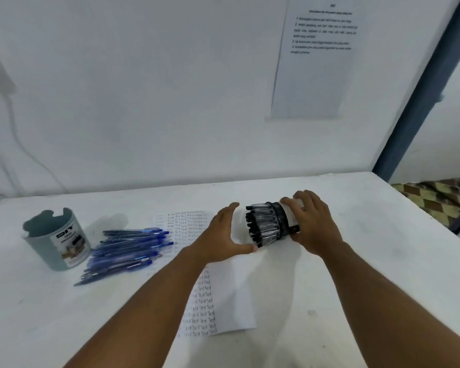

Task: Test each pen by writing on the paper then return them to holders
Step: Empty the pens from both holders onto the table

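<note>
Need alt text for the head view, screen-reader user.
Right hand grips a pen holder tipped on its side, full of black pens, over the test paper; the open left hand waits at the pen tips. On the left of the white table lie blue pens beside an upright teal holder.

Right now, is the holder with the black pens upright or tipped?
Tipped: the holder lies sideways in the right hand, black pens pointing toward the open left hand.

Blue pens (128,251), teal holder (56,239), black-capped pens (260,225), white table (356,274), brown-green chequered cloth (438,197)
</note>
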Action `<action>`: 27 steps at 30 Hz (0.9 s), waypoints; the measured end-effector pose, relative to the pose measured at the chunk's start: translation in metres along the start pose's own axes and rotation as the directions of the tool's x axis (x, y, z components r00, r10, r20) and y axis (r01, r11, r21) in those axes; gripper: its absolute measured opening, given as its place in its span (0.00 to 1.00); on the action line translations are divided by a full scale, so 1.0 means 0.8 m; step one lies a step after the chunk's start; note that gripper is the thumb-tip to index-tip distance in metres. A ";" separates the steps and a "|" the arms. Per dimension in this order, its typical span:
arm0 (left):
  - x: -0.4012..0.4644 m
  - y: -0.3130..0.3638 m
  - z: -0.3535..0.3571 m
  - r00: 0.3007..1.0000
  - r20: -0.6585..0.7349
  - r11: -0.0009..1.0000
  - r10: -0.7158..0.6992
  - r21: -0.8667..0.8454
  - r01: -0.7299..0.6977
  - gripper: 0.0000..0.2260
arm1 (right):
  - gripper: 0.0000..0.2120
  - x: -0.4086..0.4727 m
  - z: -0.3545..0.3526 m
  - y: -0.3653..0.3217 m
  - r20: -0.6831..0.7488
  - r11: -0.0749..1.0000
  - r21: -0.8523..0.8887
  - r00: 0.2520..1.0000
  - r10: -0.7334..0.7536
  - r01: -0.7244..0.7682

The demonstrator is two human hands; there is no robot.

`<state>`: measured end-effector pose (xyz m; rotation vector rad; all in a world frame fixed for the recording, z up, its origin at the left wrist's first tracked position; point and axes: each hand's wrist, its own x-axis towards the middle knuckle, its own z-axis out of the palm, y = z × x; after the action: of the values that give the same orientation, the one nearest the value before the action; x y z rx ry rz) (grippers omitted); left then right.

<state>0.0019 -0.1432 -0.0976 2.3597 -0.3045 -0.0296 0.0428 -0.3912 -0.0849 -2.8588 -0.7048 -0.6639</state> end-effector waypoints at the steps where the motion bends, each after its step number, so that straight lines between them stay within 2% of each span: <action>1: 0.004 0.005 0.007 1.000 0.006 1.000 -0.004 -0.028 0.004 0.52 | 0.42 -0.002 -0.003 0.002 -0.013 1.000 -0.002 1.000 -0.016 0.016; 7: 0.021 0.034 0.035 1.000 -0.005 1.000 0.012 -0.021 -0.013 0.57 | 0.36 -0.007 -0.023 0.008 -0.025 0.991 -0.078 0.994 -0.110 0.108; 10: 0.032 0.037 0.049 0.999 0.008 0.999 -0.032 -0.040 0.032 0.57 | 0.32 -0.008 -0.032 0.006 -0.052 0.976 -0.154 0.985 -0.167 0.157; 13: 0.038 0.030 0.062 0.995 0.002 0.989 -0.096 -0.109 0.096 0.54 | 0.31 -0.007 -0.038 0.008 -0.082 0.956 -0.206 0.970 -0.230 0.209; 19: 0.029 0.034 0.066 0.996 -0.038 0.984 -0.083 -0.164 0.076 0.50 | 0.31 -0.001 -0.046 0.007 -0.127 0.933 -0.264 0.950 -0.286 0.245; 27: 0.026 0.038 0.074 0.994 -0.055 0.987 -0.097 -0.133 0.089 0.38 | 0.33 0.005 -0.055 0.017 -0.140 0.925 -0.333 0.960 -0.241 0.183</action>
<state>0.0093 -0.2095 -0.1179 2.2385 -0.1574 -0.0204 0.0353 -0.4111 -0.0442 -2.9728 -0.9691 -1.1489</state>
